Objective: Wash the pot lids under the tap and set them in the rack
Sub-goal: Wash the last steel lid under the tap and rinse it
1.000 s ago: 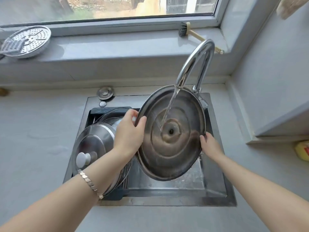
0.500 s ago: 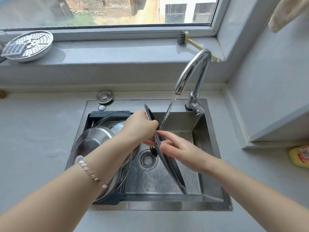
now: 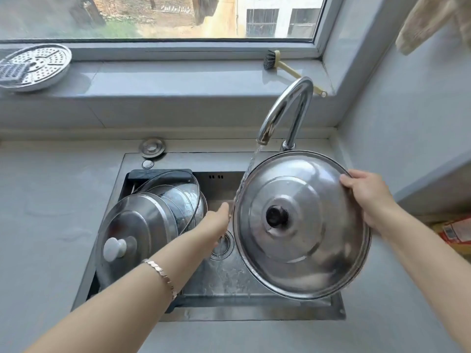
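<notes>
Right hand (image 3: 369, 200) grips the rim of a round, domed steel lid (image 3: 305, 250), tilted below the curved chrome tap (image 3: 288, 110). Left hand (image 3: 216, 222) sits at the rim opposite; fingers hidden, grip cannot be told.

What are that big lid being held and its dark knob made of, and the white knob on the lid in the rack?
The big lid looks like stainless steel with a satin finish: silvery grey, soft reflections, pressed rings. Its dark knob is probably glossy black plastic. The white knob on the racked lid is smooth and white, plastic or ceramic; the look leaves it open.
</notes>
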A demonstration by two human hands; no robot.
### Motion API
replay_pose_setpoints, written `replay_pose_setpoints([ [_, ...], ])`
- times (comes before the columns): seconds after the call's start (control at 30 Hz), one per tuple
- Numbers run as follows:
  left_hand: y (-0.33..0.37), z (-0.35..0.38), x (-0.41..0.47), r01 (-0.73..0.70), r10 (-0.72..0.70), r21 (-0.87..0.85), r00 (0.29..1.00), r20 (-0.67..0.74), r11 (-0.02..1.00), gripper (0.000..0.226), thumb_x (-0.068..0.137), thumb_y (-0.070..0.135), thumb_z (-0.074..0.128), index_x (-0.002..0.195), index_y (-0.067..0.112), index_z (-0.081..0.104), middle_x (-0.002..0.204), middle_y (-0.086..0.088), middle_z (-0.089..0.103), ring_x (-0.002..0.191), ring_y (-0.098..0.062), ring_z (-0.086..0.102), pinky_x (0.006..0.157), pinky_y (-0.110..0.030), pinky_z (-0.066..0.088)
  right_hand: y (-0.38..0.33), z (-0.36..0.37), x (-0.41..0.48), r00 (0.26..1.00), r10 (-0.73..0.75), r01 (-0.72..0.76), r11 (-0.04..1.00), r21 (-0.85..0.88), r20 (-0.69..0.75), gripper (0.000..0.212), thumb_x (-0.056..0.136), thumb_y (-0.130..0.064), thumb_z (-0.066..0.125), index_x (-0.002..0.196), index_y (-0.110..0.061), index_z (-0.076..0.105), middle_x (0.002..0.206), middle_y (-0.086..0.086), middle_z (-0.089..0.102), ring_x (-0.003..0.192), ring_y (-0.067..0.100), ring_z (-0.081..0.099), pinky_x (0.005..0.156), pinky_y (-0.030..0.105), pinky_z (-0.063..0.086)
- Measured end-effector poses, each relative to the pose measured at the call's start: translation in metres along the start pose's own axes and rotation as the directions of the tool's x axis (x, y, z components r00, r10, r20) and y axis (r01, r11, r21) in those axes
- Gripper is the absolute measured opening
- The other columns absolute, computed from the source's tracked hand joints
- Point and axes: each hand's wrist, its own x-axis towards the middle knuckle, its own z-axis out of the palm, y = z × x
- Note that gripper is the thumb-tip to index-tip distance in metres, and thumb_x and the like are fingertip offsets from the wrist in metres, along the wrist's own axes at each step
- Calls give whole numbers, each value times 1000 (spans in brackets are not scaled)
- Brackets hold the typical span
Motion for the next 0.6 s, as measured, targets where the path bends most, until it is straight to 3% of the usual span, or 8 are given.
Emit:
replay_pose_setpoints([
  [0.07, -9, -3, 6, 60, -54, -135, 997, 52, 989, 51, 96, 52, 24, 110, 10, 50, 102, -11, 55, 90, -27, 56, 76, -31, 44, 10, -12, 15, 990, 138, -140, 978, 156, 24, 20, 91, -5, 49, 104, 1, 62, 78, 17, 57, 60, 18, 53, 61, 27, 45],
  [0.13, -15, -7, 17, 87, -67, -236, 994, 91, 968, 64, 90, 63, 27, 117, 10, 53, 113, -9, 61, 105, -30, 60, 90, -39, 49, 20, -17, 20, 962, 264, -273, 925, 266, 68, 21, 91, -7, 47, 107, -4, 60, 89, 13, 65, 62, 19, 62, 68, 33, 50],
  [0.23, -15, -21, 37, 39, -40, -400, 999, 7, 916, 79, 79, 70, 37, 130, 11, 50, 129, -8, 58, 118, -31, 56, 102, -47, 43, 36, -9, 16, 913, 373, -408, 850, 334, 166, 26, 96, -7, 36, 79, -9, 55, 51, 5, 66, 41, 15, 63, 41, 27, 53],
  [0.3, 5, -35, 13, -55, 15, -457, 996, -90, 888, 65, 88, 59, 40, 120, 5, 56, 119, -10, 63, 107, -26, 61, 96, -42, 48, 50, 11, 8, 883, 407, -467, 814, 345, 234, 29, 97, -9, 32, 77, -9, 54, 48, 6, 65, 42, 17, 63, 43, 26, 53],
  [0.4, 26, -60, -2, -227, 130, -344, 951, -282, 911, 44, 96, 44, 40, 96, 4, 61, 95, -5, 61, 79, -18, 57, 66, -25, 44, 73, 53, 0, 827, 467, -557, 755, 345, 313, 32, 97, -16, 33, 91, -2, 60, 59, 10, 70, 58, 23, 68, 63, 33, 53],
  [0.5, 39, -84, -14, -291, 220, -120, 886, -408, 949, 50, 97, 44, 36, 113, 1, 56, 113, 0, 52, 104, -25, 53, 76, -24, 32, 91, 105, -6, 801, 504, -594, 739, 318, 323, 37, 99, -20, 34, 112, 4, 59, 100, 18, 70, 95, 29, 66, 84, 36, 52],
  [0.53, 41, -91, -14, -296, 246, -61, 876, -416, 953, 49, 97, 46, 35, 111, 4, 56, 114, -2, 53, 106, -26, 52, 77, -24, 31, 93, 120, -10, 789, 513, -607, 735, 303, 338, 38, 99, -21, 35, 115, 5, 57, 108, 20, 66, 100, 31, 63, 85, 38, 51],
  [0.6, 45, -98, -19, -320, 294, -4, 873, -389, 947, 53, 95, 51, 36, 96, 4, 61, 106, -8, 59, 97, -27, 54, 75, -28, 35, 93, 146, -18, 769, 513, -619, 747, 243, 381, 28, 97, -18, 39, 100, -2, 61, 83, 15, 70, 74, 26, 67, 62, 31, 55],
])
